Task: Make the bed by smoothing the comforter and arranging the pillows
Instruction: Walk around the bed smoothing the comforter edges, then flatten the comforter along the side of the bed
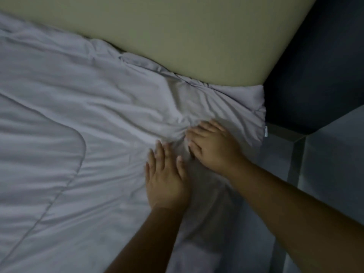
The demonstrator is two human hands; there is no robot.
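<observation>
Left hand [167,182] flat, fingers spread | right hand [212,146] flat | both pressing wrinkled comforter [78,107]

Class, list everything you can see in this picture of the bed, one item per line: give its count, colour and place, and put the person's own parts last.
Wrinkled grey quilted comforter: one, grey, spread over the bed, filling the left and centre, bunched near the hands.
Plain olive-green padded panel: one, olive-green, along the top edge behind the comforter; it may be a headboard or wall, I cannot tell which.
Dark blue-grey surface: one, dark, to the right of the bed.
No pillows show.
Left hand: one, flat on the comforter, fingers spread.
Right hand: one, pressing the bunched comforter near the bed's corner.
</observation>
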